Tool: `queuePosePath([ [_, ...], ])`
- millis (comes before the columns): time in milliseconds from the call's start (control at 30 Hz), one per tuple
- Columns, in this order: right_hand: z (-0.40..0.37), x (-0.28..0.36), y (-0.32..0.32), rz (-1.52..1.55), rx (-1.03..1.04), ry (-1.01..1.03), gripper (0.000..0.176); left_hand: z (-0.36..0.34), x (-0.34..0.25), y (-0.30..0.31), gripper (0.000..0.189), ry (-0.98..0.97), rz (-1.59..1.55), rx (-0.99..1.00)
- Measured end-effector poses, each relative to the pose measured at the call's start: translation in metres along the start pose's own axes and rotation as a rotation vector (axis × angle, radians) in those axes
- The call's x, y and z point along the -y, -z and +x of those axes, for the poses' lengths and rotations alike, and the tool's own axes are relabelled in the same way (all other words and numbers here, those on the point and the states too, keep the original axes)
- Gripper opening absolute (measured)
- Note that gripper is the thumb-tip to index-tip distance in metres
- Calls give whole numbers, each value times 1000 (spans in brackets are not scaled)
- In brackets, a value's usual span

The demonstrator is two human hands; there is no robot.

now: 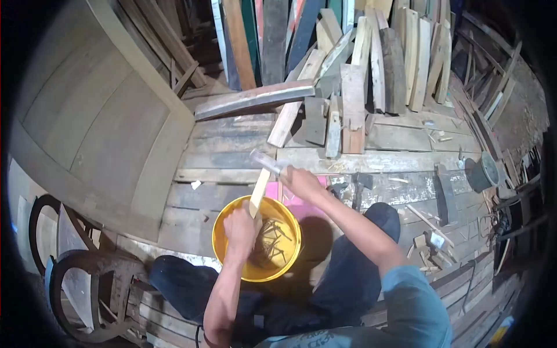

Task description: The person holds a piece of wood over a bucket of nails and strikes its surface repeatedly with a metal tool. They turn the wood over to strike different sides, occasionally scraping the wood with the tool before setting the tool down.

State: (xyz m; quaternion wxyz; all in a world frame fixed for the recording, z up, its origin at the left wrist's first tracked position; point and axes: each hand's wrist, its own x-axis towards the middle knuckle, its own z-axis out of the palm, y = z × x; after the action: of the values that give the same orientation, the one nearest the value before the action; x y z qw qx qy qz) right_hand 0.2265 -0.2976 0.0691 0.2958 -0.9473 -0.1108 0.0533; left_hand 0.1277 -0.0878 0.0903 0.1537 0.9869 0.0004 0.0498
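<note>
L hand (pixel 241 227) fisted round thin wood strip (pixel 259 192) over yellow bucket (pixel 293 255) of nails (pixel 271 239) btwn my knees, R hand (pixel 301 182) clenched on blurred tool (pixel 267 162): a mis-aimed swing prob hits my L fingers or tips bucket.

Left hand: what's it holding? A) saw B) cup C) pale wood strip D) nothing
C: the left hand grips a pale wood strip that rises over the bucket, while the right hand holds a blurred tool.
</note>
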Motion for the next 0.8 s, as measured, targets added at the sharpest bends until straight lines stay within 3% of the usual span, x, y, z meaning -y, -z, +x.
queuePosePath([
  [100, 2, 3, -11, 60, -27, -25, 41, -1, 0, 6, 31, -35, -13, -11],
  [200, -60, 42, 2, -47, 94, 118, 38, -1, 1, 3, 31, -14, -4, 7],
  [267, -48, 32, -2, -136, 74, 134, 37, 0, 3, -1, 31, -21, 8, -8],
  [467, 11, -11, -10, 87, 16, -93, 42, 4, 2, 5, 29, -63, 41, -21],
  [600, -66, 13, -31, -61, 32, 203, 41, 3, 5, -2, 32, -67, 29, -33],
  [667, -38, 13, -6, -19, 228, 75, 44, -1, 5, -3, 36, -55, 31, -30],
  [733, 3, 4, 8, -22, 81, -130, 42, 1, 3, 2, 36, -59, 19, 17],
  [800, 6, -2, 4, 20, 76, -107, 39, 2, -1, 6, 31, -67, 25, -10],
])
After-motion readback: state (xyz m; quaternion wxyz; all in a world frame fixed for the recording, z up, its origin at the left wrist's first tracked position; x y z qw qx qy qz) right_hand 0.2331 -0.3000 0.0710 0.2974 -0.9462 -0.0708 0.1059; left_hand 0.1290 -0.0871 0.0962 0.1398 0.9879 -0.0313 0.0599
